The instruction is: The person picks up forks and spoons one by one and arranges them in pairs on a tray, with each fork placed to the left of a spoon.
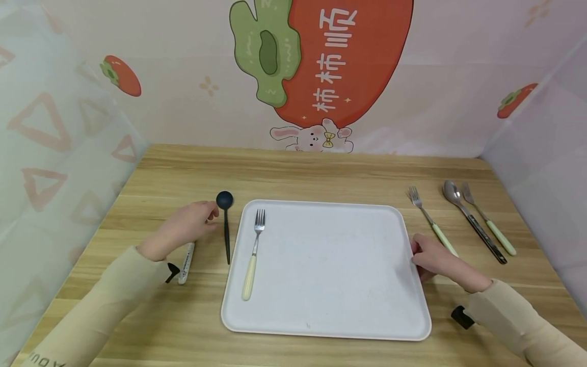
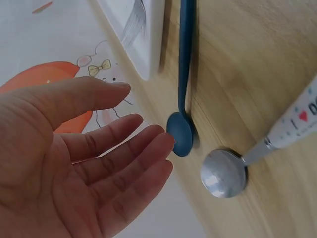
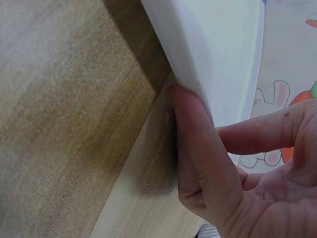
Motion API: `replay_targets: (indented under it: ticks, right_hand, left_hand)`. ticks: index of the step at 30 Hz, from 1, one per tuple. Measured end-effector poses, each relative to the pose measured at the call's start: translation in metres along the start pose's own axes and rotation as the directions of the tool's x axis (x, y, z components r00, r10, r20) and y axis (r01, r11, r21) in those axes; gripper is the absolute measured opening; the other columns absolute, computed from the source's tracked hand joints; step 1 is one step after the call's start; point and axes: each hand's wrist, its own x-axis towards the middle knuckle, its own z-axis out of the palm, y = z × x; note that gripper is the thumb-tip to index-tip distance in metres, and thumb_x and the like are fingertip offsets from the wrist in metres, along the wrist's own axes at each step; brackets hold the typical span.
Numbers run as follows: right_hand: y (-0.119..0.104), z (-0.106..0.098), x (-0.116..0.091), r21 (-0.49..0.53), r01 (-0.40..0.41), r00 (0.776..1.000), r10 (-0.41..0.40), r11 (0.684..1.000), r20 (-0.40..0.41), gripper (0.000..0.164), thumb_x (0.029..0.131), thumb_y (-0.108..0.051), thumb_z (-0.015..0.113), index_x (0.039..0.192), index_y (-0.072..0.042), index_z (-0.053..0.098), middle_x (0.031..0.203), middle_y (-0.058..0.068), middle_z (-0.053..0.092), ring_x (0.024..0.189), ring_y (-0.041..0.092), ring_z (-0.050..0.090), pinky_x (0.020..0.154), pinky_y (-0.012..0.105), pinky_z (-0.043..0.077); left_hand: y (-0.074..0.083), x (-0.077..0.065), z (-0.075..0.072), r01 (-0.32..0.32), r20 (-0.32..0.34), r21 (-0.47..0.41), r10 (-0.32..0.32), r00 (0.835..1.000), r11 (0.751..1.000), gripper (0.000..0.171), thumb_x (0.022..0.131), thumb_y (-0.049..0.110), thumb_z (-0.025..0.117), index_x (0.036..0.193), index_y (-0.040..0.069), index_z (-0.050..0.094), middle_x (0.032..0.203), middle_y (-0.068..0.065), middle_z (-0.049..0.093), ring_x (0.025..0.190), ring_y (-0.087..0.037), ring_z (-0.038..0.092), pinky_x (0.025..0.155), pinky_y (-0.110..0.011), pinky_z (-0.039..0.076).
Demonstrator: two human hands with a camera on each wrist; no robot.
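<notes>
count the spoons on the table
3: a black spoon left of the tray, a white-handled spoon partly hidden by the left hand in the head view, and a steel spoon right of the tray.

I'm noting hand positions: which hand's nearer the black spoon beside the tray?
Left. The left hand is just left of the black spoon; the right hand is across the tray, at its right edge.

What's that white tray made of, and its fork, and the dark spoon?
White tray: probably plastic, smooth, its rounded rim looking all one piece.
Fork: shiny metal tines catch light; glossy pale handle, perhaps plastic.
Dark spoon: matte, one colour throughout; maybe plastic or coated metal.
</notes>
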Motion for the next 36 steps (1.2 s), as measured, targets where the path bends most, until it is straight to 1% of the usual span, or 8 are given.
replay_targets:
  ticks: [7,14,17,19,23,27,32,36]
  right_hand:
    - [0.000,0.000,0.000,0.002,0.005,1.000,-0.005,1.000,-0.001,0.016,0.078,0.003,0.047,0.092,0.005,0.038,0.080,0.016,0.047,0.057,0.020,0.057,0.050,0.034,0.053]
    - [0.001,0.000,0.000,0.001,0.012,1.000,-0.012,1.000,-0.003,0.016,0.078,0.003,0.047,0.091,0.005,0.038,0.079,0.016,0.048,0.057,0.020,0.057,0.049,0.034,0.053]
    - [0.002,0.000,0.001,-0.004,0.014,1.000,-0.014,1.000,-0.003,0.017,0.078,0.003,0.047,0.092,0.005,0.038,0.079,0.016,0.048,0.057,0.020,0.057,0.049,0.034,0.053]
    - [0.002,0.000,0.001,-0.004,0.015,1.000,-0.015,1.000,-0.006,0.017,0.077,0.003,0.047,0.092,0.004,0.038,0.078,0.016,0.049,0.057,0.020,0.057,0.049,0.034,0.053]
    - [0.003,0.001,0.001,0.015,0.029,1.000,-0.029,0.999,-0.008,0.015,0.076,0.004,0.045,0.090,0.005,0.038,0.076,0.016,0.048,0.055,0.020,0.058,0.048,0.034,0.053]
    - [0.002,0.002,0.000,0.045,0.041,0.999,-0.041,0.998,-0.005,0.015,0.075,0.004,0.044,0.088,0.005,0.037,0.076,0.015,0.048,0.054,0.021,0.058,0.047,0.035,0.053]
    - [0.003,0.002,-0.001,0.040,0.040,0.999,-0.039,0.998,-0.008,0.014,0.075,0.004,0.044,0.088,0.005,0.038,0.076,0.015,0.048,0.054,0.020,0.057,0.047,0.035,0.053]
    - [0.004,0.002,0.001,0.039,0.037,0.999,-0.037,0.999,-0.008,0.015,0.075,0.004,0.045,0.089,0.005,0.038,0.077,0.015,0.047,0.055,0.020,0.057,0.047,0.035,0.053]
  left_hand:
    - [-0.010,-0.006,0.000,0.063,0.021,0.001,-0.063,0.998,0.998,0.020,0.082,0.012,0.063,0.094,-0.003,0.058,0.075,-0.004,0.056,0.065,-0.017,0.050,0.055,-0.031,0.044]
    - [-0.021,-0.013,0.003,0.104,0.029,-0.037,-0.103,0.994,0.994,0.014,0.082,0.011,0.059,0.085,-0.002,0.055,0.062,-0.002,0.045,0.053,-0.014,0.042,0.047,-0.025,0.035]
    - [-0.025,-0.016,0.006,0.129,0.035,-0.056,-0.128,0.991,0.990,0.016,0.081,0.012,0.060,0.083,-0.002,0.055,0.064,-0.003,0.048,0.054,-0.015,0.043,0.047,-0.026,0.037]
    - [-0.027,-0.017,0.008,0.138,0.036,-0.058,-0.136,0.990,0.989,0.018,0.080,0.013,0.062,0.084,-0.003,0.056,0.068,-0.004,0.052,0.058,-0.016,0.046,0.049,-0.027,0.039]
    - [-0.028,-0.020,0.012,0.175,0.071,-0.073,-0.170,0.983,0.982,0.023,0.081,0.014,0.063,0.090,-0.005,0.055,0.070,-0.005,0.053,0.061,-0.017,0.047,0.052,-0.028,0.041]
    - [-0.026,-0.023,0.016,0.220,0.113,-0.096,-0.209,0.971,0.971,0.019,0.082,0.014,0.059,0.087,-0.003,0.053,0.066,-0.004,0.048,0.057,-0.016,0.045,0.048,-0.027,0.038]
    - [-0.025,-0.026,0.021,0.239,0.115,-0.146,-0.224,0.968,0.960,0.013,0.081,0.010,0.057,0.081,-0.001,0.050,0.064,-0.005,0.046,0.054,-0.016,0.044,0.046,-0.026,0.038]
    - [-0.026,-0.028,0.025,0.230,0.093,-0.180,-0.217,0.972,0.956,0.012,0.078,0.007,0.057,0.077,-0.001,0.048,0.062,-0.005,0.047,0.052,-0.016,0.045,0.045,-0.026,0.039]
